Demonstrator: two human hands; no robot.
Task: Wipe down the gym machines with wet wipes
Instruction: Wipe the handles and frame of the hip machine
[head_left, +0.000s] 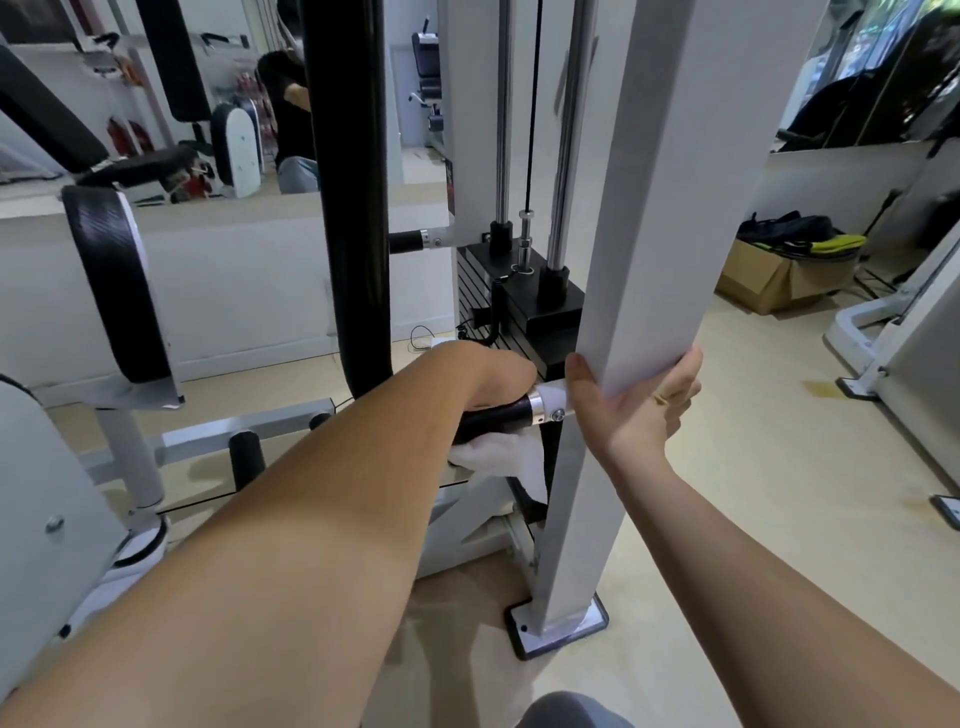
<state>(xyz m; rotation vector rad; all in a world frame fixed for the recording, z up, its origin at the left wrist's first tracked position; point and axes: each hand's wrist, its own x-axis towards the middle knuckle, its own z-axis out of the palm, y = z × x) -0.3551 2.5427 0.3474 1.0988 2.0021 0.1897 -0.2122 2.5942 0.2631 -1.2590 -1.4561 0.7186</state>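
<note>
A white gym machine stands in front of me, with a thick white upright post (660, 208) and a black weight stack (540, 301) behind it. A short black handle grip (498, 415) with a chrome end juts out sideways from the post. My left hand (493, 379) is wrapped over this grip, holding a white wet wipe (504, 457) against it; the wipe hangs out below the grip. My right hand (639, 405) grips the post, thumb on its left face and fingers curled round its right edge.
A black padded column (358, 208) rises left of the handle, and a black seat pad (114, 280) stands further left. A cardboard box (779, 275) with bags sits at the right wall. A phone (948, 512) lies on the floor at right. Mirrors line the walls.
</note>
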